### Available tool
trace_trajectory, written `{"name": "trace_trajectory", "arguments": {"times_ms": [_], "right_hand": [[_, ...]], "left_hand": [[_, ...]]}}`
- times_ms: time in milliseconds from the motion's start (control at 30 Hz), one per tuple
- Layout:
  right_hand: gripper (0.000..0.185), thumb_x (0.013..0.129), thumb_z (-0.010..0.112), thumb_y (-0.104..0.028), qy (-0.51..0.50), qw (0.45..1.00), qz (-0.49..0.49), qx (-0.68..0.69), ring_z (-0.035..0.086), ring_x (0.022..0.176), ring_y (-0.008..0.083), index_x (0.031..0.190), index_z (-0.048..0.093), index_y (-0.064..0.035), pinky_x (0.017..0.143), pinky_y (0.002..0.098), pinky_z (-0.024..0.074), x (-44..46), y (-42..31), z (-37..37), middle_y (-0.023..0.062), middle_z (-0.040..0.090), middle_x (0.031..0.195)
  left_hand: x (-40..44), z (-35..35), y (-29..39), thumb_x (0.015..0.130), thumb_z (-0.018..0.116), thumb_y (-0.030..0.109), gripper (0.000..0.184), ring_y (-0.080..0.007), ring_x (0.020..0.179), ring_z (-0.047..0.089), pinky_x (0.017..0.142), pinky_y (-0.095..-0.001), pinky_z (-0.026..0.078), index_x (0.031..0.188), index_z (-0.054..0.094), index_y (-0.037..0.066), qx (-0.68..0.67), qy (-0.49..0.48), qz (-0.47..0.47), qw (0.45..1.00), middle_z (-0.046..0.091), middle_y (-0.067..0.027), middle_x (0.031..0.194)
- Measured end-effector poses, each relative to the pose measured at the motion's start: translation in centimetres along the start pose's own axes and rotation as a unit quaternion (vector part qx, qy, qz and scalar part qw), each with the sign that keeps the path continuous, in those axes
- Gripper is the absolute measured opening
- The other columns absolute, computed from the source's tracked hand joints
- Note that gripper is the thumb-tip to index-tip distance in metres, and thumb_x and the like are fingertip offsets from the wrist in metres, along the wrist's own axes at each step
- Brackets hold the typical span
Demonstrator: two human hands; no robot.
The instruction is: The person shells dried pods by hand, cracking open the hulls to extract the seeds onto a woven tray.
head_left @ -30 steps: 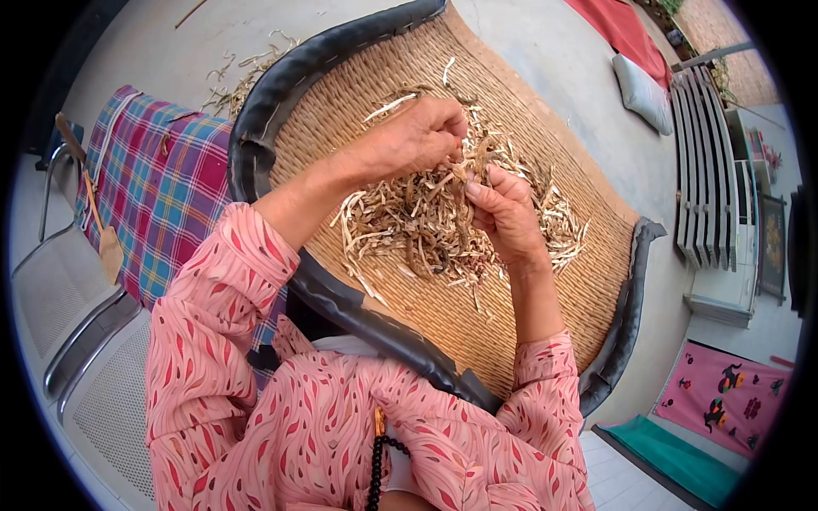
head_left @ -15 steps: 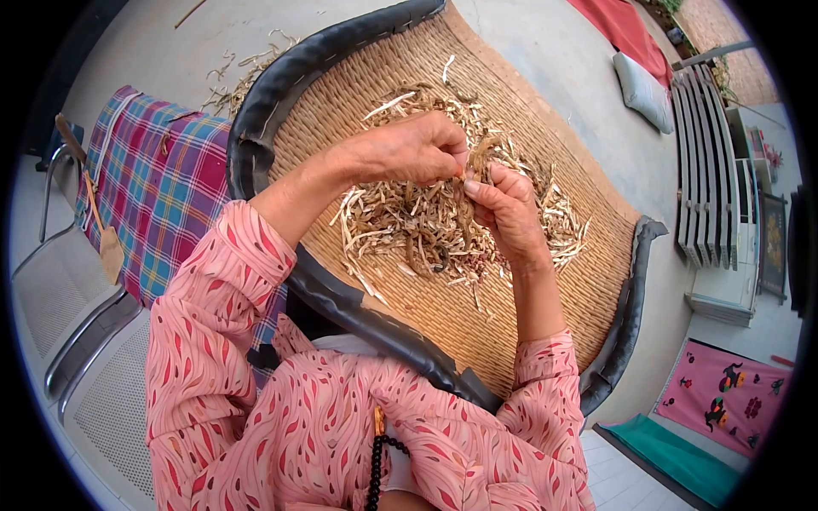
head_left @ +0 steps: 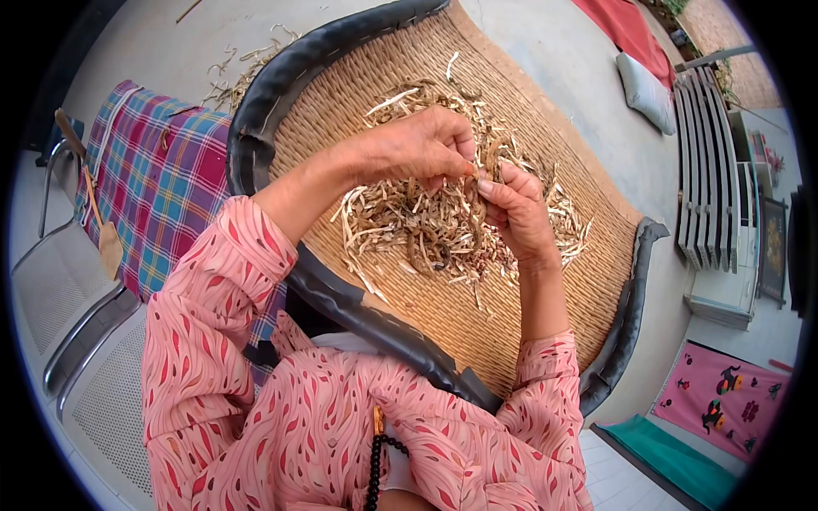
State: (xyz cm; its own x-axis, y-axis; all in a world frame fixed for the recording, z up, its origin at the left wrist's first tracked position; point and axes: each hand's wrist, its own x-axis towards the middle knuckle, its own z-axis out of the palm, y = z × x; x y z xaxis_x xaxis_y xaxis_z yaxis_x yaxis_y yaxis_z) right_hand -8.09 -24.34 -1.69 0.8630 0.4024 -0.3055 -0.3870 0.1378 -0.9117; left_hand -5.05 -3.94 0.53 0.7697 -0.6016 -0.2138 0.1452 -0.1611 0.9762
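Observation:
Above the middle of a large woven winnowing basket [head_left: 443, 319], my two hands meet at their fingertips. My left hand [head_left: 426, 146] is closed in a pinch at the edge of a dried bean pod [head_left: 492, 160]. From the other side, my right hand [head_left: 521, 213] grips the same brown, wrinkled pod between thumb and fingers. Beneath the hands lies a loose heap of dried pods and pale split husks [head_left: 409, 221]. Small reddish beans [head_left: 487, 271] show among them near the heap's lower edge.
Black material [head_left: 375, 328] wraps the basket's rim. At left stand perforated metal seats [head_left: 111, 409] and a plaid cloth [head_left: 162, 187]. More husks [head_left: 239, 81] lie on the floor beyond the rim. To the right are a pillow [head_left: 645, 94] and stacked grey slatted panels [head_left: 705, 170].
Both hands have shifted slightly to the right with the pod. My left hand's fingers have moved a little, while the heap looks much the same.

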Motion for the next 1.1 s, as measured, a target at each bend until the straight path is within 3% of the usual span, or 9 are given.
{"name": "trace_trajectory", "arguments": {"times_ms": [467,567,667,767,800,900,1033,1100], "right_hand": [[0.01,0.081,0.063,-0.012,-0.05,0.999,0.006,0.007,0.033,0.045,0.0011,0.086,0.06,-0.0041,0.041,0.0169,0.0239,-0.4,-0.3,0.8,-0.0067,0.049,0.062],[0.011,0.081,0.063,-0.011,-0.048,0.999,0.01,0.024,0.032,0.045,0.0006,0.088,0.06,-0.0036,0.041,0.0164,0.0239,-0.5,-0.4,0.7,-0.0059,0.051,0.063],[0.013,0.08,0.062,-0.011,-0.027,0.999,0.01,0.026,0.032,0.045,-0.0001,0.09,0.06,-0.003,0.041,0.0154,0.0236,-0.8,-0.9,0.7,-0.0048,0.053,0.065],[0.014,0.08,0.062,-0.01,-0.03,0.999,0.012,0.035,0.032,0.045,-0.0005,0.092,0.06,-0.0026,0.041,0.0146,0.0234,-0.7,-0.8,0.2,-0.0036,0.055,0.067],[0.014,0.08,0.062,-0.01,-0.036,0.998,0.012,0.041,0.032,0.045,-0.0007,0.092,0.06,-0.0025,0.041,0.0143,0.0234,-0.6,-0.7,0.1,-0.0032,0.056,0.068],[0.021,0.078,0.06,-0.001,-0.053,0.995,0.034,0.073,0.031,0.043,-0.0019,0.099,0.059,-0.0007,0.041,0.0116,0.0261,-0.6,-0.6,0.3,0.0042,0.064,0.079],[0.02,0.078,0.06,-0.002,-0.05,0.995,0.027,0.078,0.03,0.043,-0.0019,0.098,0.058,-0.001,0.041,0.0116,0.0258,-0.3,-0.2,0.7,0.0026,0.062,0.075],[0.019,0.079,0.06,-0.002,-0.067,0.994,0.026,0.088,0.031,0.043,-0.0018,0.097,0.058,-0.0013,0.04,0.0115,0.0255,-0.2,0.2,0.4,0.001,0.06,0.073]], "left_hand": [[0.0,0.2,-0.5,0.073,0.061,0.012,0.01,-0.0054,0.047,0.048,0.044,-0.0181,0.038,0.071,0.054,0.006,-0.101,-0.087,-0.051,0.99,0.051,0.0019,0.06],[0.1,0.2,-0.5,0.075,0.065,0.017,0.017,-0.006,0.046,0.048,0.045,-0.0193,0.04,0.072,0.053,0.006,-0.096,-0.088,-0.06,0.99,0.052,0.0005,0.06],[-0.1,0.1,0.7,0.079,0.066,0.022,0.02,-0.0059,0.053,0.051,0.051,-0.0197,0.044,0.074,0.054,0.007,-0.043,-0.018,-0.092,0.995,0.055,-0.0002,0.065],[1.4,-0.9,-1.7,0.081,0.066,0.022,0.017,-0.0082,0.063,0.056,0.057,-0.0214,0.047,0.077,0.059,0.007,-0.059,0.088,0.015,0.994,0.059,-0.0015,0.068],[1.0,-0.8,-0.9,0.085,0.062,0.016,0.01,-0.0061,0.073,0.054,0.063,-0.02,0.045,0.086,0.061,0.006,-0.048,0.085,0.014,0.995,0.059,0.0021,0.079],[0.6,-0.1,-0.7,0.083,0.063,0.014,0.012,-0.0053,0.072,0.052,0.062,-0.02,0.043,0.088,0.062,0.003,-0.042,0.045,0.05,0.997,0.058,0.0028,0.078],[0.6,-0.2,-0.7,0.082,0.063,0.013,0.01,-0.0033,0.068,0.049,0.059,-0.0215,0.041,0.081,0.062,0.003,0.001,-0.018,0.074,0.997,0.054,0.0045,0.07],[0.5,-0.2,-0.6,0.082,0.061,0.014,0.013,-0.0039,0.064,0.049,0.056,-0.0237,0.039,0.08,0.061,0.001,0.032,0.008,0.087,0.996,0.053,0.0027,0.065]]}}
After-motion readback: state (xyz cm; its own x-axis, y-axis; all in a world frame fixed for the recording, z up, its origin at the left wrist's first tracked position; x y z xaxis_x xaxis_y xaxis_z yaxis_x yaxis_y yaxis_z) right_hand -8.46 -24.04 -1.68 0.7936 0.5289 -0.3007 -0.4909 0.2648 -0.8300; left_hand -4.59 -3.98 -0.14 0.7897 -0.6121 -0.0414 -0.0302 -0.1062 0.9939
